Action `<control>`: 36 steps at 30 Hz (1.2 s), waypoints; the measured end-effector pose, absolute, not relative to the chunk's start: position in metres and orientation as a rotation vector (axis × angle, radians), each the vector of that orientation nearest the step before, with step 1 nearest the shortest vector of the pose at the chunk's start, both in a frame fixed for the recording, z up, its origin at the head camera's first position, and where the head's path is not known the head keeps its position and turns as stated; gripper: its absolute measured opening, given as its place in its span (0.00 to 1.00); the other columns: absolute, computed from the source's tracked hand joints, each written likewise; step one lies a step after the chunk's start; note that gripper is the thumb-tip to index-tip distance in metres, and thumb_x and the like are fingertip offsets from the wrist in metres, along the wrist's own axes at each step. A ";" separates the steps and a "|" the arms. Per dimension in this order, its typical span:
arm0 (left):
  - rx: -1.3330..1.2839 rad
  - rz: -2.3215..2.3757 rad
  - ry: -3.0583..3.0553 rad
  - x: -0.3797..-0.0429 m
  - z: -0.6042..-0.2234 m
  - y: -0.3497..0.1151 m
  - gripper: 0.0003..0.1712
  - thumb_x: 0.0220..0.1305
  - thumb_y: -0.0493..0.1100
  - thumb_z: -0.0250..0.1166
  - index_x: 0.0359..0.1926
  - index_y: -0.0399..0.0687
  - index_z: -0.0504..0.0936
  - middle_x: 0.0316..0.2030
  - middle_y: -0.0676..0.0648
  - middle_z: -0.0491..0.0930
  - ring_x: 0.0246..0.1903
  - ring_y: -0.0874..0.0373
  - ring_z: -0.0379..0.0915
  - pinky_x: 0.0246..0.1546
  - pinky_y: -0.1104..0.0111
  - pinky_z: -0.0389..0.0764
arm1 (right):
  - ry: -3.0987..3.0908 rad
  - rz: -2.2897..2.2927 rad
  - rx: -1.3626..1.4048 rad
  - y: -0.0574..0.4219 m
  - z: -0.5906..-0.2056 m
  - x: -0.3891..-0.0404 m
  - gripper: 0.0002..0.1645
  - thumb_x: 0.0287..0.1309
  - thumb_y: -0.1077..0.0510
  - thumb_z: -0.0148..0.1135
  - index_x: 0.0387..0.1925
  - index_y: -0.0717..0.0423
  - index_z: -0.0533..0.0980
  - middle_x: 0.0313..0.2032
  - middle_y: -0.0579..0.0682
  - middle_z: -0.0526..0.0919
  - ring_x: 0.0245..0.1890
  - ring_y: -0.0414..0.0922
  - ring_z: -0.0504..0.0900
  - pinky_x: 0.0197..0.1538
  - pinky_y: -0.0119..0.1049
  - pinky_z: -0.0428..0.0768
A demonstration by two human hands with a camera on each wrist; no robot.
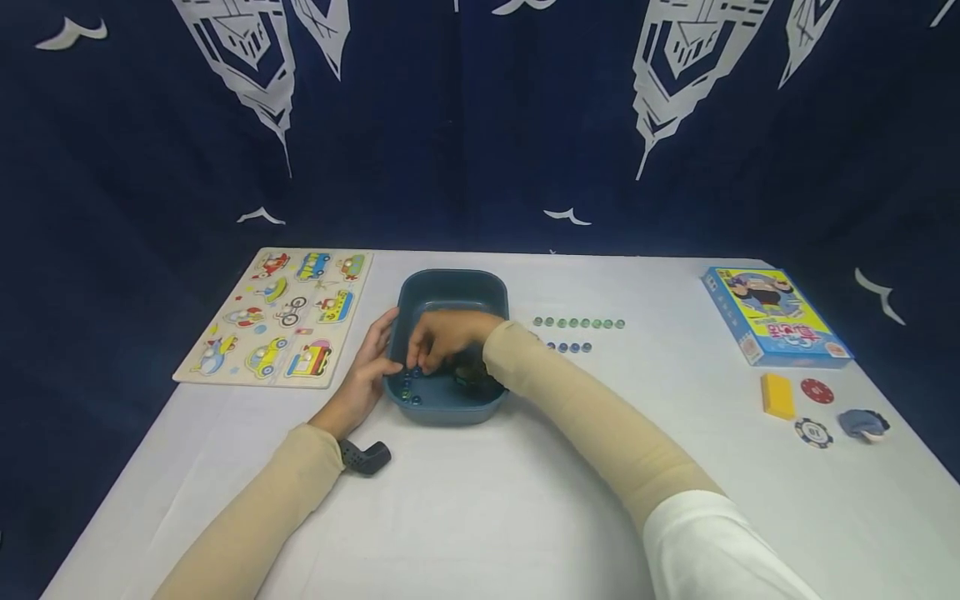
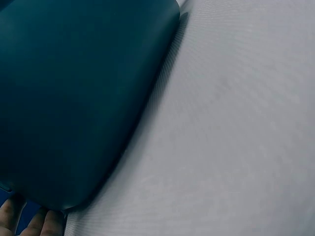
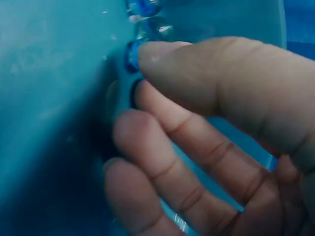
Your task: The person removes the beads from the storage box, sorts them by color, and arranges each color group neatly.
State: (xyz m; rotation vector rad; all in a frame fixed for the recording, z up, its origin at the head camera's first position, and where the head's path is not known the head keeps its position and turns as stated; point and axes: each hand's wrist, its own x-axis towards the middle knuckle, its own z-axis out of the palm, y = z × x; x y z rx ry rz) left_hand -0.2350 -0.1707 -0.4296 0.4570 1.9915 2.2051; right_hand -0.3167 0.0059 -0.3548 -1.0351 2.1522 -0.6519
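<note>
A dark teal plastic bin (image 1: 442,414) stands on the white table. My left hand (image 1: 362,379) grips its left side, the thumb at the rim; in the left wrist view several fingers (image 2: 42,222) touch the bin's outer wall (image 2: 74,98). Inside the bin is my right hand (image 1: 450,335), bent down over the left part of the floor. Seen from the right wrist, thumb and index finger pinch a blue marble (image 3: 132,56), partly hidden by the thumb. A clear marble (image 3: 156,28) lies just beyond. Several marbles (image 1: 407,394) line the bin's near left corner.
Right of the bin run a row of green marbles (image 1: 573,322) and a row of blue marbles (image 1: 575,347). A wooden picture puzzle (image 1: 277,321) lies left. On the right are a game box (image 1: 776,317), a yellow block (image 1: 777,396), two chips (image 1: 813,432) and a blue cloth item (image 1: 862,423).
</note>
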 end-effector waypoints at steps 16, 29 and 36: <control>0.444 2.165 2.026 -0.235 -0.430 -0.171 0.51 0.53 0.34 0.49 0.79 0.55 0.45 0.79 0.52 0.43 0.78 0.53 0.34 0.73 0.47 0.34 | 2.252 -0.590 -1.195 0.018 -0.351 -0.314 0.06 0.51 0.64 0.73 0.33 0.55 0.86 0.29 0.42 0.85 0.31 0.37 0.80 0.39 0.29 0.78; 0.433 2.142 2.066 -0.233 -0.428 -0.170 0.52 0.51 0.34 0.49 0.79 0.56 0.46 0.79 0.55 0.44 0.78 0.54 0.33 0.72 0.44 0.31 | 2.230 -1.242 -1.171 0.113 -0.336 -0.294 0.10 0.57 0.62 0.69 0.42 0.59 0.84 0.31 0.48 0.84 0.32 0.47 0.81 0.36 0.37 0.80; 0.446 2.152 2.059 -0.233 -0.429 -0.171 0.52 0.51 0.33 0.49 0.79 0.55 0.46 0.79 0.52 0.44 0.78 0.53 0.34 0.72 0.44 0.32 | 2.337 -1.426 -0.869 0.179 -0.350 -0.286 0.11 0.59 0.63 0.67 0.44 0.60 0.84 0.36 0.52 0.86 0.31 0.51 0.80 0.33 0.43 0.79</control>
